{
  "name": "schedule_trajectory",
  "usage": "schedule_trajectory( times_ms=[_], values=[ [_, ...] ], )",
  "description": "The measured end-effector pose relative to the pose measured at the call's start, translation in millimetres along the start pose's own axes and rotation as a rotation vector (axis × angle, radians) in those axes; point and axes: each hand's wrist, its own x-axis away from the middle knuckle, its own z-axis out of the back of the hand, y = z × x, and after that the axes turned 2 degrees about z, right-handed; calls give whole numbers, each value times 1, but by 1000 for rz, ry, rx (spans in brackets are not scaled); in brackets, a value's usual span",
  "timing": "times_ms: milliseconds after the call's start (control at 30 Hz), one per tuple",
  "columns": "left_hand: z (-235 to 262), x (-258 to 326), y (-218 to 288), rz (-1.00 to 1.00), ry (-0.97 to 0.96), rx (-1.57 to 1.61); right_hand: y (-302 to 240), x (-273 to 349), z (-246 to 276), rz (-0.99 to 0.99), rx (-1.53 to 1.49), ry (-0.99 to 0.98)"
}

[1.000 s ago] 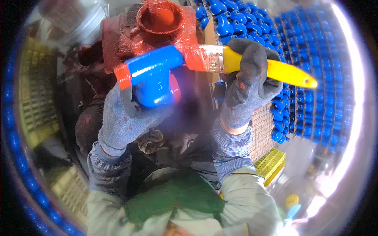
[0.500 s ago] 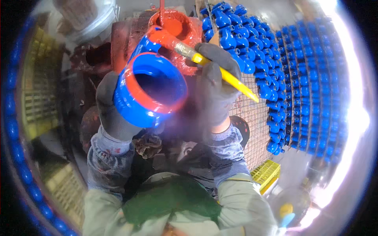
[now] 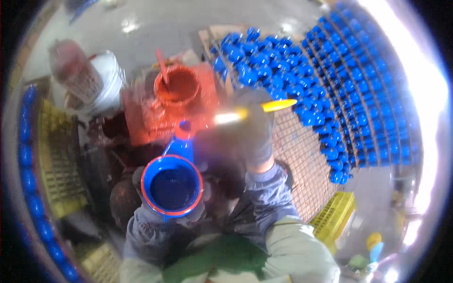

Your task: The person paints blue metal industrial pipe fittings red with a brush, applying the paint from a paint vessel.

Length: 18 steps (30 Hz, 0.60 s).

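My left hand (image 3: 194,216), in a dark glove, is closed around a blue funnel-shaped part (image 3: 179,150). Its wide round mouth, edged in red, faces up toward me. The narrow end points away and carries a red ring around its small opening. My right hand (image 3: 255,129), also gloved and blurred, grips a paintbrush (image 3: 279,104) by its yellow handle. The brush lies almost level, its pale ferrule pointing left. Its smeared red bristles are close to the narrow end; whether they touch it I cannot tell.
Beyond the part, a red paint pot (image 3: 196,89) with a stick (image 3: 162,66) in it stands on a red-smeared block (image 3: 137,125). Many blue parts (image 3: 264,59) cover wire mesh (image 3: 302,160) at right. Yellow crates (image 3: 332,219) and a white bucket (image 3: 111,70) stand around.
The blue part has come down toward me and its wide mouth has turned to face up. The brush has swung from slanting across the narrow end to nearly level at its right. The view has shifted.
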Motion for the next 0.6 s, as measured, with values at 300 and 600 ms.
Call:
schedule_trajectory(
  times_ms=[300,600],
  values=[
    [-13,-3,7,-177,116,-335,-2,8,28,197,884,29],
    [-15,-17,26,-1089,388,-1775,-79,44,4,-76,134,320]
  ],
)
